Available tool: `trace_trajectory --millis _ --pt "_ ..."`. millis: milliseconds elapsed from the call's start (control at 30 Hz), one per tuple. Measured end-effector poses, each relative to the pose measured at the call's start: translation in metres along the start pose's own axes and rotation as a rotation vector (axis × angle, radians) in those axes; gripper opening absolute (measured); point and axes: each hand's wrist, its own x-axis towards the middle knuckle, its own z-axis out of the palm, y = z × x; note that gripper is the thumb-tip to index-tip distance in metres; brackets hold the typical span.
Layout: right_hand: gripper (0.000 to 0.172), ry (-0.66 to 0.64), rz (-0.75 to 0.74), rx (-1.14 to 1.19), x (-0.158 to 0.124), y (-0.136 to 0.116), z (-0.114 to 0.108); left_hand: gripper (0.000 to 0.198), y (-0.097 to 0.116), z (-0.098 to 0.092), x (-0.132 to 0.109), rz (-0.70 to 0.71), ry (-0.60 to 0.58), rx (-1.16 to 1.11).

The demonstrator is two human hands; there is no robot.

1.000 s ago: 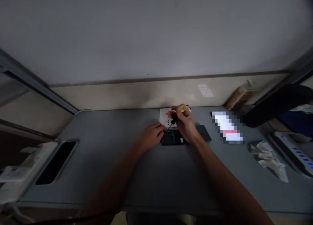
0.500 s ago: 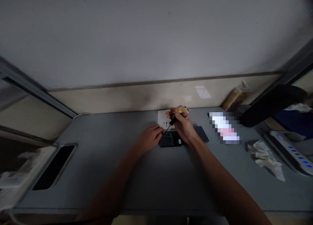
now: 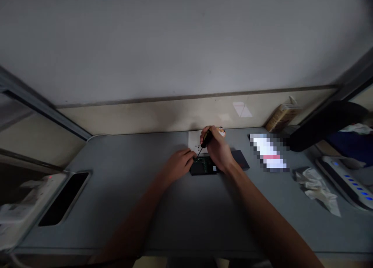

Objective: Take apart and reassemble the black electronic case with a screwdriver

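Note:
A small black device with an exposed green circuit board [image 3: 204,165] lies on the grey table [image 3: 116,182]. My left hand [image 3: 178,165] rests at its left edge, fingers curled against it. My right hand [image 3: 217,147] is closed round a small screwdriver [image 3: 204,143] with a black and yellow handle, its tip on the board's upper left corner. Behind the board lies a white sheet [image 3: 194,141] with several tiny dark screws on it. A dark flat cover [image 3: 241,159] lies just right of my right hand.
A crumpled white tissue [image 3: 316,188] lies at the right, beside a power strip with blue lights [image 3: 349,180]. A tan box [image 3: 281,116] leans on the back wall. A black slot [image 3: 64,198] and a white device [image 3: 26,202] sit at the left edge.
My right hand's fingers have closed more tightly round the screwdriver handle and turned a little. The left hand and board stay put.

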Motion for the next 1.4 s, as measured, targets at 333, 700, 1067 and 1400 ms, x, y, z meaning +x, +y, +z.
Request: trace_trajectory --millis 333,700,1067,1400 --pt "0.059 -0.022 -0.036 -0.228 -0.004 -0.004 0.002 0.029 0.001 -0.002 -0.001 0.024 0.012 0.012" --pt "0.045 -0.114 0.086 -0.085 -0.009 -0.014 0.002 0.030 0.000 0.001 0.000 0.017 0.022 0.039" --pt "0.055 -0.038 -0.038 -0.176 -0.004 -0.007 0.006 0.026 0.009 -0.001 -0.001 0.022 0.111 0.034" --pt "0.055 0.010 -0.001 -0.125 -0.004 -0.004 -0.001 0.026 0.008 0.004 0.000 -0.006 0.130 0.006"
